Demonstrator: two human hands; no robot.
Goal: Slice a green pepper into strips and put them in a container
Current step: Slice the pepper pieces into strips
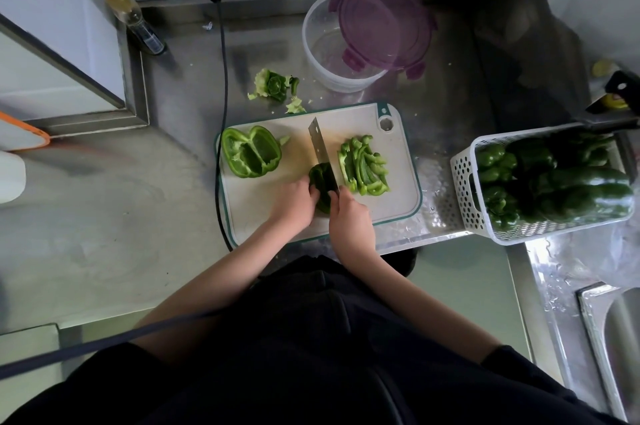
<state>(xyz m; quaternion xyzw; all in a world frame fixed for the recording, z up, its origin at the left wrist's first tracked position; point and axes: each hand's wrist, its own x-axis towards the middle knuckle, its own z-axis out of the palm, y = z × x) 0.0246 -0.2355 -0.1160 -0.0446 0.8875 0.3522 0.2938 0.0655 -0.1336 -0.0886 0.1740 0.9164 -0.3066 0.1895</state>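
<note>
Desk (138, 216) of steel carries everything, and no writing or brand can be read anywhere. White basket (464, 189) of whole peppers (554, 182) sits at the right. Cutting board (391, 203) lies at centre; behind it stands the clear container (322, 54), its purple lid (384, 26) resting askew on the rim. On the board: an open pepper half (251, 156) left, cut strips (363, 165) right. Between them, left hand (292, 201) fingers press the pepper piece (322, 185); right hand (349, 216) fingers clamp the knife (323, 154).
</note>
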